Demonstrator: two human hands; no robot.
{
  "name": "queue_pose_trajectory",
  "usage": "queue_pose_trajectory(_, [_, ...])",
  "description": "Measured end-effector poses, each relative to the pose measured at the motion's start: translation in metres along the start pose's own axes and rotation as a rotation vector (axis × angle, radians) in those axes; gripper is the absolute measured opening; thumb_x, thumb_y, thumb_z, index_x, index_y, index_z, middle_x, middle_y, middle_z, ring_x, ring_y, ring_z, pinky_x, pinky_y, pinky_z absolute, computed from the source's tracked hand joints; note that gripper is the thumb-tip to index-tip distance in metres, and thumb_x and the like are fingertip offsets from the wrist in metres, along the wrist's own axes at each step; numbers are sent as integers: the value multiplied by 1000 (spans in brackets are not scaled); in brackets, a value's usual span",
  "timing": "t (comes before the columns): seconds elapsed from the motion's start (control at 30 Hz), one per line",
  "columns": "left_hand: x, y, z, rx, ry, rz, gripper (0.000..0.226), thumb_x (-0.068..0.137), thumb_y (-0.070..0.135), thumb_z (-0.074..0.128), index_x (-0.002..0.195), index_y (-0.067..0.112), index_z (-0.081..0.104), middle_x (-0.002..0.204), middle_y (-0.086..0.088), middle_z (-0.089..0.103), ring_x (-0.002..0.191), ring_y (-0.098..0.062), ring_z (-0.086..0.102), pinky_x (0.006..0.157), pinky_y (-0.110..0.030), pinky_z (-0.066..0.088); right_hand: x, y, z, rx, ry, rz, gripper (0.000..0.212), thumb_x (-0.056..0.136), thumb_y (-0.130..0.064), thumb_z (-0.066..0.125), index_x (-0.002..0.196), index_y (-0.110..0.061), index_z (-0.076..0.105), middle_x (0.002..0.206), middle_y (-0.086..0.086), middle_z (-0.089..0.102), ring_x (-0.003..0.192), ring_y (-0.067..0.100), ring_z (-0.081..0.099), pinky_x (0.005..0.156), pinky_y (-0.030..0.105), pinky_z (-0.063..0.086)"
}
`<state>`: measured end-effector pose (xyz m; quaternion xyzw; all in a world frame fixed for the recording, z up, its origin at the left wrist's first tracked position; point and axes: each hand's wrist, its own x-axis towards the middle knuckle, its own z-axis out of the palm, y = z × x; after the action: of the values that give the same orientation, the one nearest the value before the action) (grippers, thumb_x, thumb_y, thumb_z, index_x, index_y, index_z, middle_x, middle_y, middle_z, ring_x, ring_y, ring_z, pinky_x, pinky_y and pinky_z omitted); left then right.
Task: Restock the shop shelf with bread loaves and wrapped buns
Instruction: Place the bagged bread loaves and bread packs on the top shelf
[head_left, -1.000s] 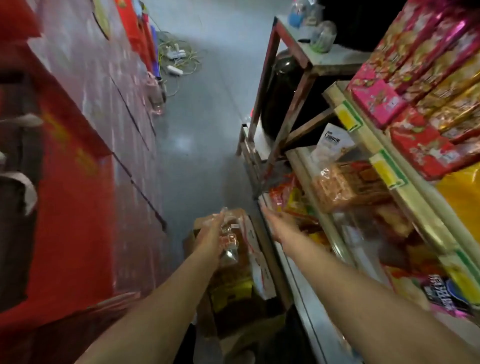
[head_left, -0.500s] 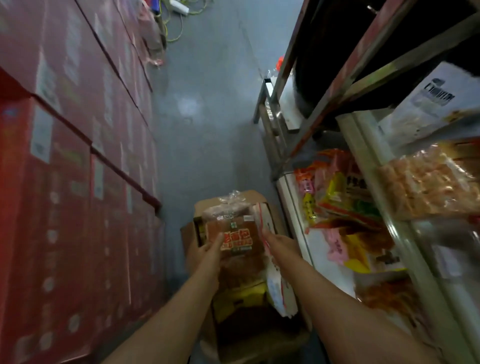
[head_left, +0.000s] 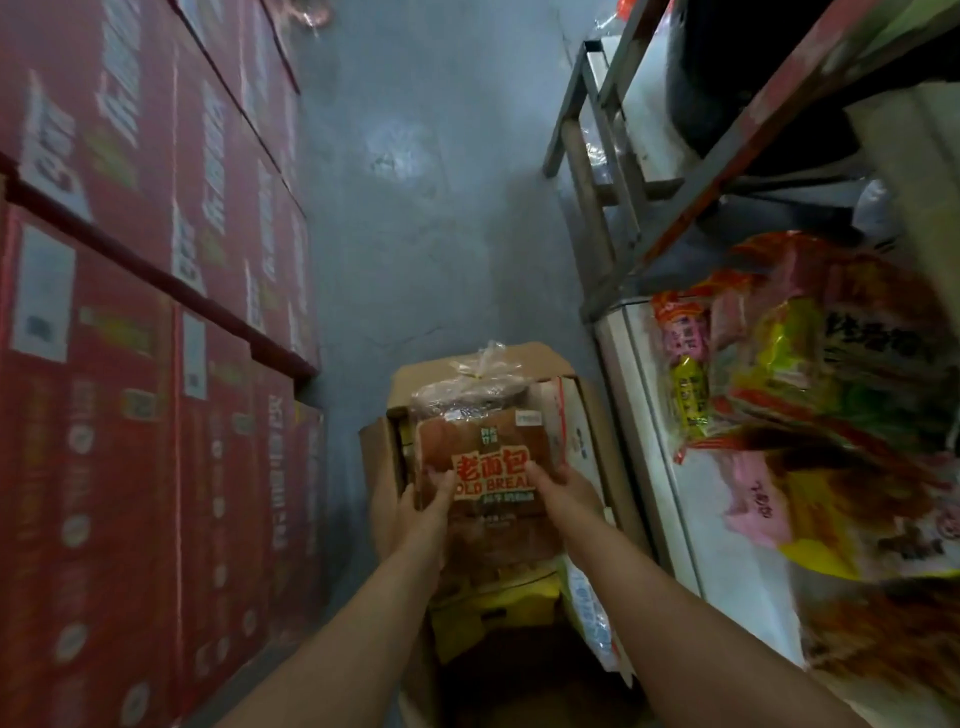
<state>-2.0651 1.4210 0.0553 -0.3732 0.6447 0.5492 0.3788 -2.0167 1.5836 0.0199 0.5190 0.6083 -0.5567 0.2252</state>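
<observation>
A bagged bread loaf (head_left: 483, 441) with a brown label reading "OLD BREAD" is held flat over an open cardboard box (head_left: 524, 358) on the floor. My left hand (head_left: 423, 506) grips its left edge, thumb on top. My right hand (head_left: 563, 491) grips its right edge. The twisted clear bag end points away from me. More packets, one yellow, lie in the box under the loaf. The shop shelf (head_left: 649, 415) runs along the right, holding wrapped buns and snack packs (head_left: 810, 374).
Stacked red cartons (head_left: 156, 312) form a wall on the left. A narrow grey floor aisle (head_left: 431, 182) runs ahead. A metal rack frame (head_left: 597, 171) stands at the right rear, with a dark round object above it.
The view tilted down toward the box. My right hand came in from the shelf side and took hold of the loaf's right edge; both hands now hold it flat.
</observation>
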Motion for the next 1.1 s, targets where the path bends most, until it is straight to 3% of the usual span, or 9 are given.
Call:
queue_pose_trajectory(0.1, [21, -5, 0, -16, -40, -33, 48, 91, 37, 69, 133, 22, 51, 124, 2, 61, 113, -22, 57, 99, -38, 45, 14, 1, 6, 23, -24, -47, 58, 84, -61, 68, 132, -31, 59, 113, -7, 73, 107, 17, 68, 98, 42, 54])
queue_pose_trajectory(0.17, [34, -8, 1, -21, -59, -46, 58, 87, 43, 72, 137, 22, 53, 115, 1, 67, 115, -27, 61, 102, -49, 49, 22, 1, 9, 37, -17, -72, 55, 89, -54, 68, 136, -28, 56, 118, -5, 71, 110, 16, 66, 95, 34, 54])
queue_pose_trajectory(0.33, [47, -9, 4, 4, -46, -48, 58, 86, 48, 73, 138, 33, 51, 119, -1, 66, 108, -27, 63, 74, -37, 55, 35, 6, 11, 90, -45, -65, 57, 89, -51, 70, 137, -23, 56, 117, -5, 70, 104, 12, 66, 79, 23, 57])
queue_pose_trajectory(0.43, [52, -10, 4, -21, -22, -66, 67, 84, 47, 76, 143, 29, 49, 114, -2, 65, 100, -24, 63, 82, -44, 56, 34, 8, 10, 76, -14, -70, 53, 88, -51, 71, 131, -24, 56, 119, -6, 67, 99, 6, 62, 64, 11, 52])
queue_pose_trajectory(0.53, [48, -8, 0, -32, -41, -73, 68, 84, 47, 76, 143, 27, 49, 110, -2, 66, 96, -21, 63, 79, -43, 57, 27, 10, 11, 135, -18, -21, 72, 77, -57, 79, 137, -27, 54, 122, -4, 69, 110, 17, 65, 87, 34, 59])
queue_pose_trajectory(0.63, [30, -2, -7, -12, -71, -65, 61, 86, 47, 74, 139, 28, 50, 109, -2, 67, 93, -19, 63, 71, -38, 56, 9, 8, 11, 211, -21, -4, 92, 54, -70, 85, 134, -36, 56, 114, -5, 74, 105, 19, 70, 88, 45, 60])
queue_pose_trajectory(0.77, [-6, 15, -15, 11, -115, -46, 77, 75, 56, 77, 143, 34, 48, 120, -5, 66, 110, -30, 63, 95, -56, 54, -27, -1, -2, 245, -48, 39, 76, 59, -67, 85, 122, -32, 64, 102, -4, 77, 98, 22, 73, 90, 50, 59])
queue_pose_trajectory(0.93, [-50, 33, -17, 77, -96, 11, 103, 40, 83, 83, 133, 48, 54, 127, -4, 64, 111, -32, 64, 90, -55, 57, -81, -20, -29, 307, 23, 26, 86, 45, -75, 88, 116, -30, 68, 98, 0, 78, 93, 28, 75, 85, 54, 60])
queue_pose_trajectory(1.1, [-157, 90, -14, 75, -250, 148, 79, 59, 57, 87, 129, 36, 58, 114, -4, 71, 104, -31, 68, 87, -53, 59, -181, -77, -67, 372, 83, -100, 56, 69, -50, 88, 114, -21, 70, 97, 4, 78, 88, 27, 75, 80, 49, 62])
